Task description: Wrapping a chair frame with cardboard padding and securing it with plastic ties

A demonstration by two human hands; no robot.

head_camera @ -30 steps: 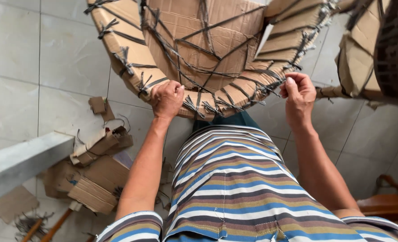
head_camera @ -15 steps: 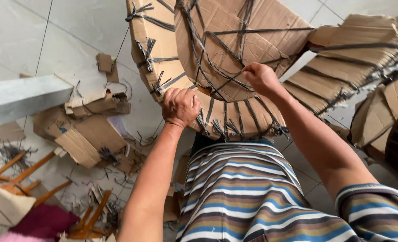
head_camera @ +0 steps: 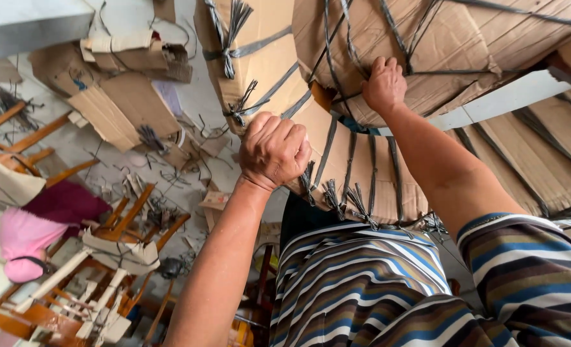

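Your left hand (head_camera: 274, 151) is clenched on the cardboard-wrapped bundle (head_camera: 362, 173)'s edge, your right hand (head_camera: 384, 83) grips its straps (head_camera: 337, 64). It looks bulky, stiff; hold strapping, since cardboard tears.

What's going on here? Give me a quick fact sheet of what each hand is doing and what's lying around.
Left hand: closed in a fist on the edge of the cardboard-wrapped bundle
Right hand: gripping the dark straps higher up the bundle
Bundle: curved, cardboard-covered, bound with knotted straps
Clothing: striped shirt
Floor, left: cardboard scraps, cut strap pieces, wooden chair frames, pink cloth
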